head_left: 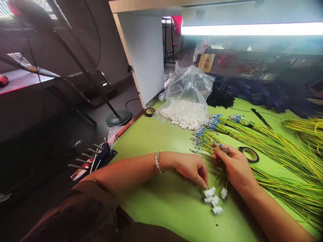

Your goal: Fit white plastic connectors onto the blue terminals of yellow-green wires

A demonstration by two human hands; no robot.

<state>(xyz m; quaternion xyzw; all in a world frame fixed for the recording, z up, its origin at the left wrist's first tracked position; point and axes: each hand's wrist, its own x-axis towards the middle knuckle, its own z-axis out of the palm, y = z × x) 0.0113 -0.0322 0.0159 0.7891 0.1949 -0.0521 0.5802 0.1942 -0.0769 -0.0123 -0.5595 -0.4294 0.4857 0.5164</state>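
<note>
On the green table [161, 205], my left hand [193, 168], a bracelet at its wrist, reaches down with pinched fingertips onto a small cluster of white plastic connectors [213, 200]. My right hand [233, 164] grips several yellow-green wires with blue terminal tips [222, 146]; the wires run down from the fist to the white connectors. A big bundle of the same wires [272, 148] fans across the table to the right of both hands.
An open clear plastic bag [188, 90] spills white connectors [185, 116] at the table's back. A roll of black tape [249, 154] lies beside my right hand, another roll [149, 112] at the far edge. Dark wire bundles [252, 90] sit behind. A floor fan [50, 37] stands left.
</note>
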